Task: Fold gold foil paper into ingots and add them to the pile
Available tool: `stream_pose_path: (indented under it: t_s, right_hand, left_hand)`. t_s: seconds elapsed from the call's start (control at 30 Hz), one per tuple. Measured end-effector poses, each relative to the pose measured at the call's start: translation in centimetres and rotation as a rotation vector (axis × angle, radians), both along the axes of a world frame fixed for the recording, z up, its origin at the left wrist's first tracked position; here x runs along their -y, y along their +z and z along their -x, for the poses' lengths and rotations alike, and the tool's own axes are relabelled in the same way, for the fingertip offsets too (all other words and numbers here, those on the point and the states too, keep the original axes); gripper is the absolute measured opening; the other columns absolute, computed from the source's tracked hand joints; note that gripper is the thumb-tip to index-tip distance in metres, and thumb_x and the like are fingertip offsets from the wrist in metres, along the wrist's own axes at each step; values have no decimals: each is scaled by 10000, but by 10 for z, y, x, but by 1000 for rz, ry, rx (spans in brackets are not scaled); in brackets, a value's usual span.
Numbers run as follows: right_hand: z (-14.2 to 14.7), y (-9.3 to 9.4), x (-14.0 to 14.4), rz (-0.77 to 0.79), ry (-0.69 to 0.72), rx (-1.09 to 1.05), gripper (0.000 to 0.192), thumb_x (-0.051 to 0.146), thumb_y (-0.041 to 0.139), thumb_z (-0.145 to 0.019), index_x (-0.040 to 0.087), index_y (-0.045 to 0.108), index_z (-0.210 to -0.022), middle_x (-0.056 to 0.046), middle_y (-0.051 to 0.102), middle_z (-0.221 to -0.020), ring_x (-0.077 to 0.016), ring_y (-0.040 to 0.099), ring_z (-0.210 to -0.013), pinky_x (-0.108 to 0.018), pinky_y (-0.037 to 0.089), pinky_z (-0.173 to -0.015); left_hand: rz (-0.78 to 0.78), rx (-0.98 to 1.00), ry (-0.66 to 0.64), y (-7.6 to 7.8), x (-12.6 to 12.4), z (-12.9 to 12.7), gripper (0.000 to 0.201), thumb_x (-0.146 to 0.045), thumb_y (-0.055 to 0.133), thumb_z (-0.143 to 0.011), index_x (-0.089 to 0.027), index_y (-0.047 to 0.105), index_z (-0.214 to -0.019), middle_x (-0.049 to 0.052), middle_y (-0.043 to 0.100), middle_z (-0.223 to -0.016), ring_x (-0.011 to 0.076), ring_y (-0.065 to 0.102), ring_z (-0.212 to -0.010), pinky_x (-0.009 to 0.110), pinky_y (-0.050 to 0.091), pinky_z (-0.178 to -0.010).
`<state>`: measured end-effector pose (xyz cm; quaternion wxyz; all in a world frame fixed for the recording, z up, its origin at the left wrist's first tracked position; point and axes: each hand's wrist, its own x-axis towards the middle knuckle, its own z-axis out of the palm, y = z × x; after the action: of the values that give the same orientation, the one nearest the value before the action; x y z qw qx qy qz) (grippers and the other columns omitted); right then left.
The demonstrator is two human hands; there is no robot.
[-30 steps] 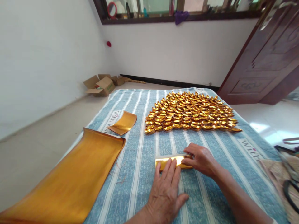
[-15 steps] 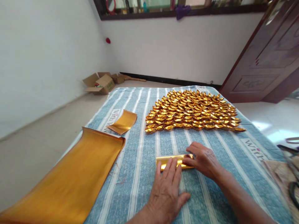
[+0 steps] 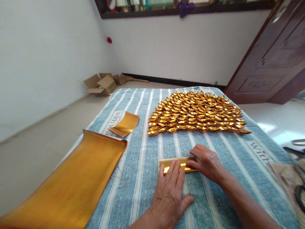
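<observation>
Gold strip (image 3: 166, 165) under left hand (image 3: 168, 197), fingers flat; right hand (image 3: 207, 163) pinches right end; cloth (image 3: 168, 147) spans gap to folded pieces (image 3: 197, 113).

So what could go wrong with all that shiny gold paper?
Maybe a few things. The left hand lies flat on the gold strip while the right hand is at its other end, so if the strip slips, it might crease crookedly. The little gold boat shapes are packed close together, so one bump could jostle several. And the big gold sheet seems to reach the striped cloth's left edge, so it might slide off.
</observation>
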<state>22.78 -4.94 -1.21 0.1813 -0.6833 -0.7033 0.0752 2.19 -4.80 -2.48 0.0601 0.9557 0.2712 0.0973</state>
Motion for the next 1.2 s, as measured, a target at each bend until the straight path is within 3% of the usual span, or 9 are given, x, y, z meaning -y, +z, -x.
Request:
stream_pose_path:
  t_s: [1.2]
  right_hand:
    - [4,1,0,-19,-17,22,145,261,677,-780,187,571,-713,-14,557,-766,-175,546,-767,-269,382,-656]
  left_hand:
    - [63,-74,13,9,-1,-3,715,-413,636,-805,-76,382,-1382,203,350,-1468,378,312,-1359,664,336,-1021]
